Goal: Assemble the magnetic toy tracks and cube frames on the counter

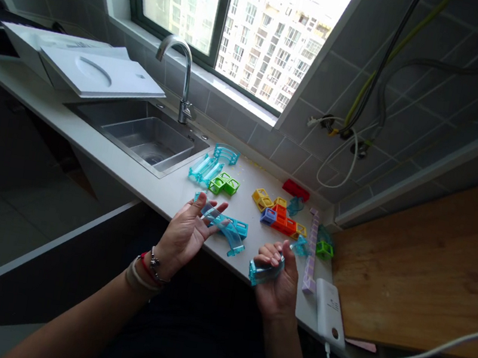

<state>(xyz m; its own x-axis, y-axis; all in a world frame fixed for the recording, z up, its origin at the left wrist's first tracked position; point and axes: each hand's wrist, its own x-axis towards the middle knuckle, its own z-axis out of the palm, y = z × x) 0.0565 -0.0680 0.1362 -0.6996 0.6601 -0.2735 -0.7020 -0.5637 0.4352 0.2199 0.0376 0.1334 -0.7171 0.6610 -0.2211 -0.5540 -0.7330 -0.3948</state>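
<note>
Both hands are over a white counter (164,192), and I see a metal sink (137,135) up past the left hand (185,232). That hand has its fingers spread; the right hand (280,282) is curled up. Just past the right hand lie bright blocks (280,219) stuck together. The left hand holds a see-through blue curved piece (232,239); the right grips another blue piece (261,273). Beyond the left fingertips sit green blocks (225,183).

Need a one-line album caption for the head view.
Left hand and right hand each hold a translucent blue piece near colourful blocks on a counter beside a sink.
</note>
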